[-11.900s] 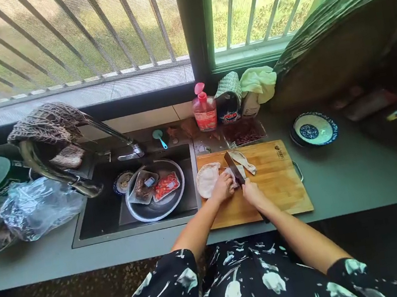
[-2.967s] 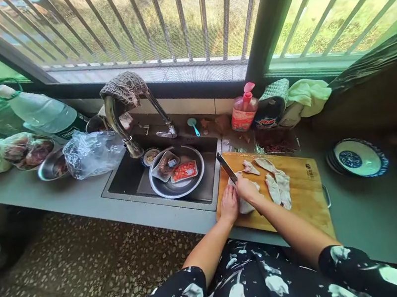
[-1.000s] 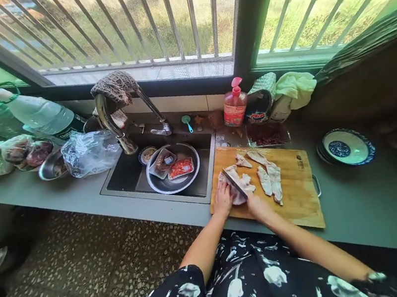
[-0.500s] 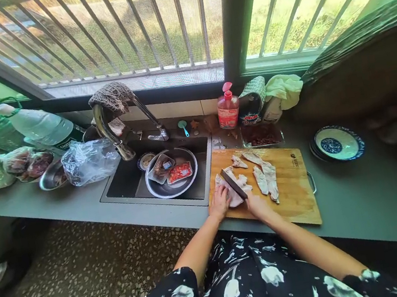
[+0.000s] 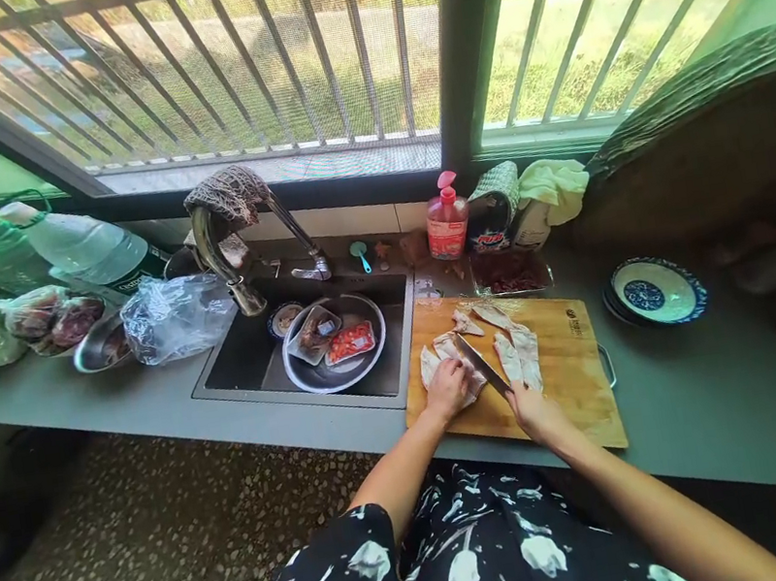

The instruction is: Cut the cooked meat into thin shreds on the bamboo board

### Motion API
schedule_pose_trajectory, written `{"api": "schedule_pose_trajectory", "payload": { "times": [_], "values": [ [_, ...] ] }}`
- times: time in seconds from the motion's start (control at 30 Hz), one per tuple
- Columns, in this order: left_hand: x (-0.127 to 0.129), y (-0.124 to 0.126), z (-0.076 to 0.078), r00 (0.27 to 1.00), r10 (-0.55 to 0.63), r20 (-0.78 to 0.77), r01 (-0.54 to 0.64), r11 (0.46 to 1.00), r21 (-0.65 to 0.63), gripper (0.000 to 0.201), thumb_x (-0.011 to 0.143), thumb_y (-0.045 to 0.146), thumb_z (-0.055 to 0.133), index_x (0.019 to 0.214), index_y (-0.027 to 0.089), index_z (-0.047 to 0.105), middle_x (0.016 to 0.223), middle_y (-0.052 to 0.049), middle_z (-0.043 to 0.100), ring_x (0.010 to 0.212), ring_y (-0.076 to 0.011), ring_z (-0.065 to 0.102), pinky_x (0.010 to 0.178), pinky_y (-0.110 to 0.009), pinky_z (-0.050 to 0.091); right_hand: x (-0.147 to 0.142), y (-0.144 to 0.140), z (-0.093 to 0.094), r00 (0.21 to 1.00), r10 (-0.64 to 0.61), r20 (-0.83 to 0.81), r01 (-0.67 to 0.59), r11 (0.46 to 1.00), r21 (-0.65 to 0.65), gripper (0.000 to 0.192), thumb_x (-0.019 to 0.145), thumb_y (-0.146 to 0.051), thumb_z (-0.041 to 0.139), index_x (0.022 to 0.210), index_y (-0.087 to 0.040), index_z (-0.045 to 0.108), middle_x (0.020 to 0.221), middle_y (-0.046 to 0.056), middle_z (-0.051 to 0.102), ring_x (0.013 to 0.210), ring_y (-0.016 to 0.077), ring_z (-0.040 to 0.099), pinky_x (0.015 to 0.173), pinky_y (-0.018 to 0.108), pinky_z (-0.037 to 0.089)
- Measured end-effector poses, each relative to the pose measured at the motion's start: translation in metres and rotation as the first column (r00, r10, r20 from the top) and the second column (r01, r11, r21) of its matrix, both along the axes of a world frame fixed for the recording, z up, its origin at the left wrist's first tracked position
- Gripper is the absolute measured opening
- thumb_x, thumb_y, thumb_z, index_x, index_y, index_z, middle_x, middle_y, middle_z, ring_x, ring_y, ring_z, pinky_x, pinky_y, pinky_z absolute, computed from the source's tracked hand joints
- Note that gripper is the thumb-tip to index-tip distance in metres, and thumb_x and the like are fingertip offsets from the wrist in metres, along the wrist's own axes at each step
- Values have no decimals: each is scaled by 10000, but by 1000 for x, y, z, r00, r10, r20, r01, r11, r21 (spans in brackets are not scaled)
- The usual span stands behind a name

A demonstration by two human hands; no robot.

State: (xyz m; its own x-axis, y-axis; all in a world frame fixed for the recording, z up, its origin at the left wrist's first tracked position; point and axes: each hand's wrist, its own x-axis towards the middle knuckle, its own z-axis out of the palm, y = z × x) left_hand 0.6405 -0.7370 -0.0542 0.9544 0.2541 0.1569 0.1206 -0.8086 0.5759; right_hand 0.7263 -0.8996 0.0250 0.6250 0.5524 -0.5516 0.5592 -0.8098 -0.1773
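A wooden cutting board (image 5: 571,379) lies on the grey counter right of the sink. Pale raw meat (image 5: 442,353) sits at the board's left part, and my left hand (image 5: 448,387) presses down on it. My right hand (image 5: 533,407) grips the handle of a knife (image 5: 480,364), whose blade lies across the meat just right of my left fingers. Cut strips of meat (image 5: 522,353) lie further right on the board, with smaller pieces (image 5: 470,320) near its far edge.
The sink (image 5: 261,374) holds a metal basin (image 5: 370,364) with packaged food trays. A curved tap (image 5: 221,258) stands behind it. A soap bottle (image 5: 446,219), cloths and a tray (image 5: 510,273) line the window side. Blue-rimmed plates (image 5: 653,291) sit right. Bags and bowls crowd the left counter.
My right hand has drawn back toward me and to the right, pulling the knife across the meat. My left hand has shifted slightly right on the meat. More cut strips lie on the board than at first.
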Motion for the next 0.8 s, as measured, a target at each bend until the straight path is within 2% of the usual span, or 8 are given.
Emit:
{"api": "schedule_pose_trajectory", "payload": {
  "times": [0.1, 0.3, 0.5, 0.7, 0.8],
  "values": [
    [11, 2, -12, 997, -81, -18, 81, 997, -12, 240, 786, 180, 472, 1012, 169, 552, 1111, -93, 513, 1128, -204, 403, 959, -372, 365, -7, 3, -6, 1000, -24, 1, 24, 1000, -8, 366, 891, -351, 223, 1050, -133, 470, 870, 152, 596, 809, 242, 591, 690, 332, 424],
    [13, 6, -29, 994, -108, -26, 108, 994, -26, 232, 821, 212, 452, 1028, 162, 544, 1158, -78, 506, 1162, -183, 384, 1009, -360, 317, -13, -11, -16, 999, -35, -13, 34, 998, -59, 331, 883, -309, 253, 1047, -109, 460, 814, 167, 614, 754, 248, 612, 654, 344, 440],
    [14, 6, -36, 991, -130, -24, 129, 991, -23, 210, 815, 205, 466, 994, 152, 561, 1115, -85, 534, 1146, -183, 404, 1011, -359, 310, -6, 29, -9, 1000, 10, -3, -10, 1000, -6, 328, 896, -307, 224, 1006, -117, 467, 863, 164, 615, 822, 239, 603, 690, 325, 435],
    [16, 6, -37, 988, -140, 61, 138, 990, 38, 197, 822, 235, 472, 957, 131, 570, 1079, -83, 553, 1106, -180, 436, 959, -336, 374, -8, -5, -20, 998, -44, -45, 40, 996, -74, 328, 889, -318, 263, 1070, -108, 438, 869, 158, 608, 793, 232, 608, 671, 308, 430],
    [16, 7, -40, 979, -181, 91, 176, 982, 63, 183, 826, 230, 463, 918, 124, 582, 1022, -87, 577, 1079, -184, 458, 961, -347, 367, 0, 13, -20, 999, -3, -44, 2, 999, -44, 306, 893, -307, 256, 1043, -122, 447, 892, 161, 604, 836, 234, 597, 690, 313, 422]
  ]
}}
